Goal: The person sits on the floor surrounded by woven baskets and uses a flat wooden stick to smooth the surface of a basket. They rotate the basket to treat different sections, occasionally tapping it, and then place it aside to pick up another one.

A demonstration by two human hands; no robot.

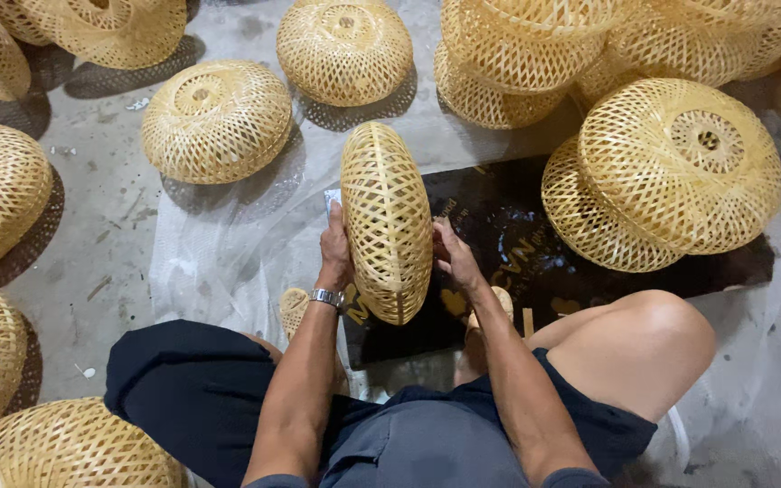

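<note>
Gripping one woven bamboo shade (387,221) on edge at centre frame, left hand (334,248) and right hand (454,258) are closing around its opposite rims, over a dark board (499,226). Two stacked shades (671,172) are sitting at 2 o'clock, single ones (217,120) at 11 and 12 (345,50); about a dozen are showing overall.

We look down on a grey concrete floor (101,226), stained and scattered with small scraps. A sheet of thin clear plastic (228,244) covers its middle, and a dark printed board (508,235) lies on that sheet. Woven bamboo shades (216,120) stand all around, stacked at far right, casting latticed shadows under soft, even light.
</note>
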